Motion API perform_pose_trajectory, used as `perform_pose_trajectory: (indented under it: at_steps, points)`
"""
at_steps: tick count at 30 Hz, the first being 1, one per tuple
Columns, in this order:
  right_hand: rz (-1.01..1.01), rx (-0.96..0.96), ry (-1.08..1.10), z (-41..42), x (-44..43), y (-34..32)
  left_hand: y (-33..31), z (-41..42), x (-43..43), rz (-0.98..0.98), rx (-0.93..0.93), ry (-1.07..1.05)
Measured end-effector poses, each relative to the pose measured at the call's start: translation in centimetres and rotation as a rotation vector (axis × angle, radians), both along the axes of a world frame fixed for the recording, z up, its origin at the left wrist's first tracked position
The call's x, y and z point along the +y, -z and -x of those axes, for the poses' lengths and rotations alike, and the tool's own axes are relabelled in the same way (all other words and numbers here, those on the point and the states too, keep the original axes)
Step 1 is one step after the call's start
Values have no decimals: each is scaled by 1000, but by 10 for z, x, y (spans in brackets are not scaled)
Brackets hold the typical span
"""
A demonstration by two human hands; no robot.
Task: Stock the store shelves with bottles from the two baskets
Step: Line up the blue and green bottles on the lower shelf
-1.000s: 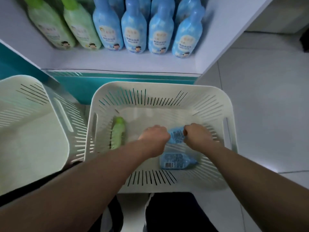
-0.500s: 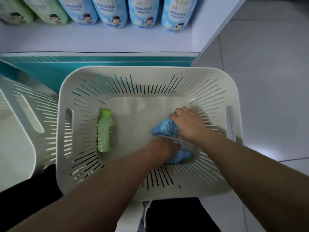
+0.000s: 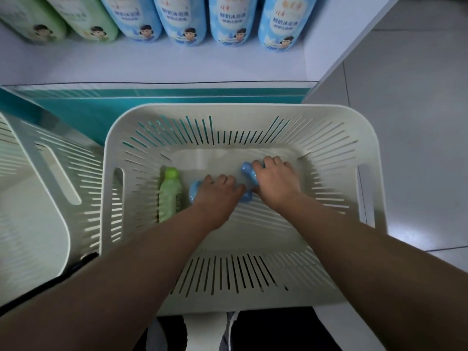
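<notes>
Store shelf (image 3: pixel 177 64) at the far side looks pretty well stocked already: a row of shelved blue bottles (image 3: pixel 184 19), with shelved green bottles (image 3: pixel 88 24) to their left. Nearer, on the tile floor (image 3: pixel 405 148), sits the basket (image 3: pixel 228 108), and both hands are down in it. Left hand (image 3: pixel 217 192) has its fingers curled over the left blue bottle (image 3: pixel 193 195). Right hand (image 3: pixel 276 183) is wrapped round the right blue bottle (image 3: pixel 246 169). Both bottles are low in the basket. One green bottle (image 3: pixel 171 196) lies just left of them, untouched. Second basket (image 3: pixel 38 160) on the left shows no bottles in the part I can see. So I'd guess three to go, nearly done.
</notes>
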State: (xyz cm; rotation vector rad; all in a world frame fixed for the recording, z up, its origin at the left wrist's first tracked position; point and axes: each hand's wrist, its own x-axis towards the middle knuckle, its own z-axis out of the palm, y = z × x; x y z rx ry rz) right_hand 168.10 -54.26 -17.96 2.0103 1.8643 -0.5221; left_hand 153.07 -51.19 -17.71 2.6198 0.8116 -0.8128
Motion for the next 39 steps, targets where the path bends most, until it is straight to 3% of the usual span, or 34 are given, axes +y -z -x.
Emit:
perform_pose_trajectory:
  at_steps: [5, 10, 15, 26, 33, 39]
  points:
    - [50, -46, 14, 8, 3, -3, -1, -1, -1, -82, -20, 68]
    - [41, -31, 25, 11, 0, -11, -16, -8, 1, -16, -69, -65]
    - [64, -17, 61, 10, 6, -28, -32, -8, 15, -72, -117, -21]
    - [185, -49, 66, 2, 10, -83, -96, 24, 51, 30, -11, 0]
    - [97, 185, 84, -8, 13, -139, -176, 28, 80, 25, -198, -140]
    - [-137, 318, 112, 1, 23, -200, -232, 36, 96, -28, -537, -300]
